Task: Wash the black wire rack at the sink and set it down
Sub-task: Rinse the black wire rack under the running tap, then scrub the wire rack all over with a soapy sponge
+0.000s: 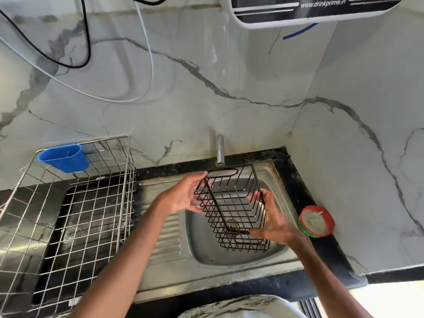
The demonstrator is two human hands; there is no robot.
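The black wire rack (238, 180) hangs tilted over the steel sink (206, 251), just below the tap (220, 150). My left hand (183, 196) lies against the rack's left end with fairly straight, spread fingers, its thumb up near the top rim. My right hand (273, 221) holds the rack's lower right side, with fingers wrapped behind the wires and the thumb at the front. No water runs from the tap.
A steel wire dish basket (128, 180) with a blue plastic cup (64, 157) hooked on it stands on the left counter. A red-rimmed round container (316, 221) sits on the black counter edge at right. Marble walls close the corner; a water purifier (309, 12) and cables hang above.
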